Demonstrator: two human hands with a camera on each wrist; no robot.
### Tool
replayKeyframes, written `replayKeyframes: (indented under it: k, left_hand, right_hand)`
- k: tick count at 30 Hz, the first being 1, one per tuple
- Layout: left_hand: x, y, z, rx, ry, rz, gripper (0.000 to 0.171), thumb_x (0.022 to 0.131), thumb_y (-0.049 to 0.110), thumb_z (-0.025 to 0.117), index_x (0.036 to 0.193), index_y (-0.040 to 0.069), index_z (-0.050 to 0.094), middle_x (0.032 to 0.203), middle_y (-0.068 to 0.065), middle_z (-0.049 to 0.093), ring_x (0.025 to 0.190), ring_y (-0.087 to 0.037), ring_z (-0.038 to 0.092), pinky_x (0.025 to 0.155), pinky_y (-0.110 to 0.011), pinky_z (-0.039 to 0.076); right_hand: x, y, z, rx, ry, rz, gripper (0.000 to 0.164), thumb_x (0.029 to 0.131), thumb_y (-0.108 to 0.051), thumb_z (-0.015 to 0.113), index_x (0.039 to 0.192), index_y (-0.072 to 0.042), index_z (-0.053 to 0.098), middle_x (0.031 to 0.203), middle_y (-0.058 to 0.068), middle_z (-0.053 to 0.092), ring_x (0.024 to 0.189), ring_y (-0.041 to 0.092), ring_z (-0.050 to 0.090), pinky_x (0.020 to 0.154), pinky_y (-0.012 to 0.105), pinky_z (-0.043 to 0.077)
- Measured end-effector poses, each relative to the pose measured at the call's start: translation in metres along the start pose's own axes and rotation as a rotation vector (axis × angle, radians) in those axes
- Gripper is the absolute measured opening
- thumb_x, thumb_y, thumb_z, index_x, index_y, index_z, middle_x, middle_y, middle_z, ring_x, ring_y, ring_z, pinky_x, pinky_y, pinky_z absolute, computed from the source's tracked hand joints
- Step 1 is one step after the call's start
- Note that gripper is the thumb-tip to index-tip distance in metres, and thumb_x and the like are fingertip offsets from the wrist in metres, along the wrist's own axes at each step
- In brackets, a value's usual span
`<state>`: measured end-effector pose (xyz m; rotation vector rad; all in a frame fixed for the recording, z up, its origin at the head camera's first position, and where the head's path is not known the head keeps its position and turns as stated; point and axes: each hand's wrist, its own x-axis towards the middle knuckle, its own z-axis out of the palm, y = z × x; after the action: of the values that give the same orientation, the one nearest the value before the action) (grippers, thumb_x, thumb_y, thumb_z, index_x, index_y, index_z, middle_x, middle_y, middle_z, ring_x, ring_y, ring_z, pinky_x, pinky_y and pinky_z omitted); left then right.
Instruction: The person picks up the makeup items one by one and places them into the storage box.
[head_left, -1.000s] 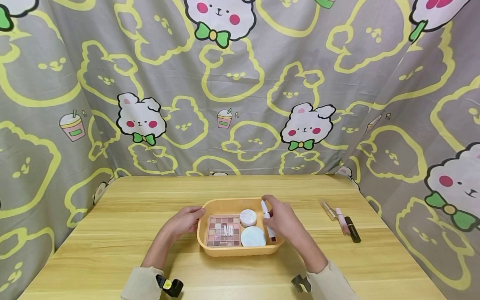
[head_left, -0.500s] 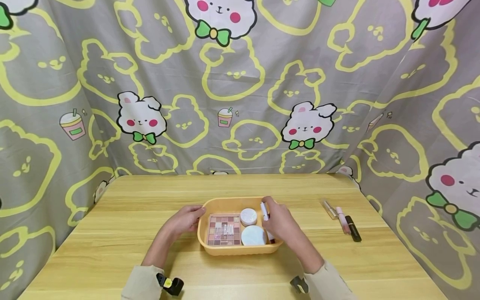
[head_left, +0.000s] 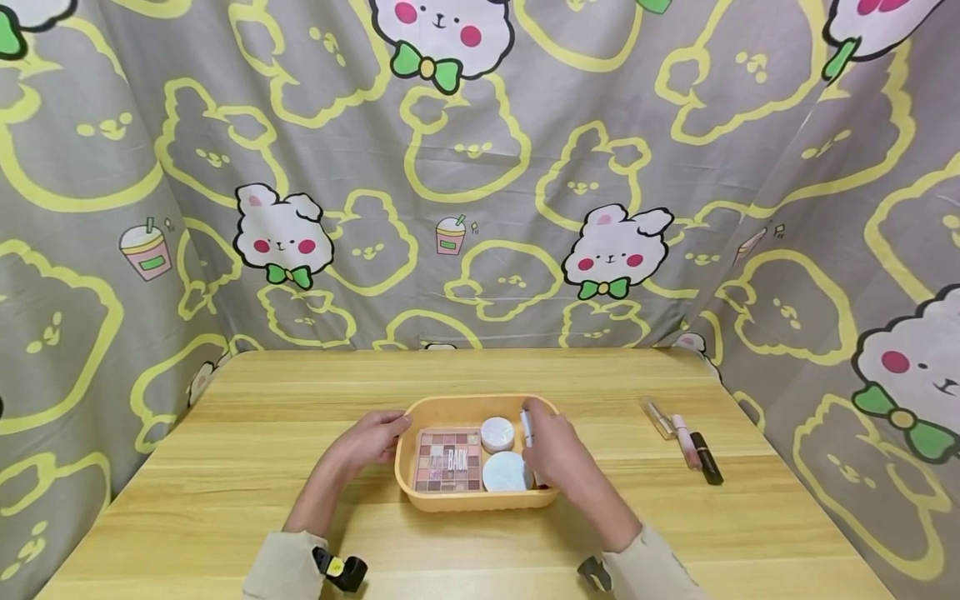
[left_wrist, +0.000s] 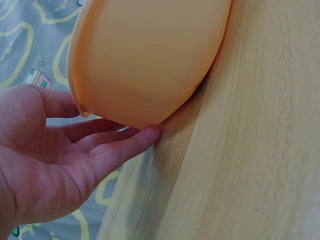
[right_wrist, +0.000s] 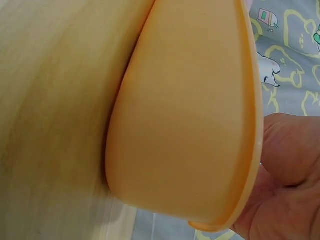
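Note:
An orange plastic tray sits on the wooden table, seen from its ends in both wrist views. My left hand grips its left end, thumb at the rim and fingers along the outer wall. Inside its right end, my right hand holds a slim white cosmetic tube, mostly covered by the fingers. In the right wrist view the tray's wall hides those fingertips. Beside the tube lie a small round white jar and a larger round white compact. An eyeshadow palette fills the left side.
To the right on the table lie a clear slim tube, a pink lip gloss tube and a black tube. A patterned grey curtain hangs behind and along both sides of the table.
My right hand has lowered and shifted slightly left over the white tube, whose dark end is now covered. The left hand and the tray have stayed in place.

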<state>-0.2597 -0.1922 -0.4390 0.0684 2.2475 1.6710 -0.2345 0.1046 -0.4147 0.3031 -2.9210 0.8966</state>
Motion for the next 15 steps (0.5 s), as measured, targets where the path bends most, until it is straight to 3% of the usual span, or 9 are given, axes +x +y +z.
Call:
replayKeyframes:
  k: [6,15]
  left_hand:
    - [0.0000,-0.0006,-0.0002,0.002,-0.016,0.010,0.053,0.109,0.023,0.042,0.148,-0.012,0.039,0.138,-0.027,0.059,0.125,-0.033,0.061,0.096,-0.043,0.057]
    - [0.0000,-0.0002,0.0004,0.001,-0.012,0.018,0.054,0.109,0.023,0.042,0.149,-0.013,0.038,0.140,-0.029,0.057,0.127,-0.035,0.059,0.097,-0.045,0.056]
  right_hand:
    - [-0.0016,0.0029,0.0033,-0.048,0.032,-0.042,0.058,0.074,0.012,0.070,0.128,0.002,0.052,0.082,0.016,0.065,0.068,0.024,0.061,0.051,0.031,0.050]
    - [-0.0038,-0.0009,0.0063,-0.061,-0.002,-0.001,0.061,0.078,0.012,0.068,0.136,0.004,0.049,0.077,0.014,0.064,0.062,0.021,0.059,0.046,0.027,0.046]
